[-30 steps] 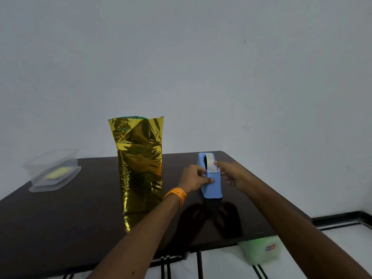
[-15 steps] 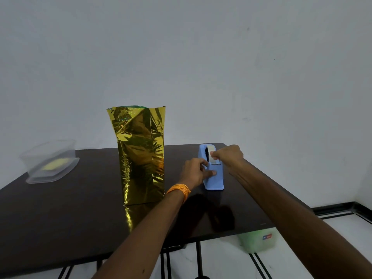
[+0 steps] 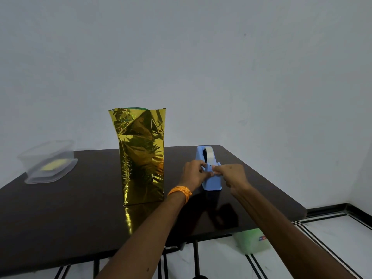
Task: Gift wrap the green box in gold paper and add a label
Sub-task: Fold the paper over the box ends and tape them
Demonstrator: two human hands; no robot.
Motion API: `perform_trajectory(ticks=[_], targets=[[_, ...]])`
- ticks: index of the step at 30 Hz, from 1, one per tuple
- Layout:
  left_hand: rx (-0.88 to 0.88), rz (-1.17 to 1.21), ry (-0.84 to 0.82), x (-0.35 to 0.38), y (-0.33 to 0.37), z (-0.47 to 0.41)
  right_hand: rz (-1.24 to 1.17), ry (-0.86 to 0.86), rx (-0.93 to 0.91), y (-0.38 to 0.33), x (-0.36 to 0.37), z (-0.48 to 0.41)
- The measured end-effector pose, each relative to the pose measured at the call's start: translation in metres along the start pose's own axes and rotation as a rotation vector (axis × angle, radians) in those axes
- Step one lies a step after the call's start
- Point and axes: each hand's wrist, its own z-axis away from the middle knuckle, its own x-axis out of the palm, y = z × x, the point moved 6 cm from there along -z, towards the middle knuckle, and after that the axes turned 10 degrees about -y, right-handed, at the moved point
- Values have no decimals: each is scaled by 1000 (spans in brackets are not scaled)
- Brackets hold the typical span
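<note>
The box wrapped in gold paper (image 3: 141,158) stands upright on the dark table (image 3: 60,218), its top flaps standing open with a sliver of green showing at the top edge. Right of it sits a blue tape dispenser (image 3: 209,170) with a roll of clear tape. My left hand (image 3: 193,174), with an orange band at the wrist, holds the dispenser's left side. My right hand (image 3: 231,176) pinches a strip of tape at the dispenser's front, close to the cutter.
A clear plastic container (image 3: 48,164) with a yellow pad inside sits at the table's far left. A green bin (image 3: 251,240) stands on the floor under the table's right edge. A plain wall rises behind the table.
My right hand has moved from the top of the tape roll down to the dispenser's front, drawing tape with it. My left hand stays on the dispenser.
</note>
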Motion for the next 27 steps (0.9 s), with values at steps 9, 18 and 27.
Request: perform_trajectory(ticks=[9,18,27], targets=[[8,-160,-170,-1,1,-2,453,-12,-67,9,-5,-3],[180,-181,193,-88,63,23,187,1,-400,-47,-4,23],[359,-235,532,-242,133,74,30,-320,-599,-129,74,26]])
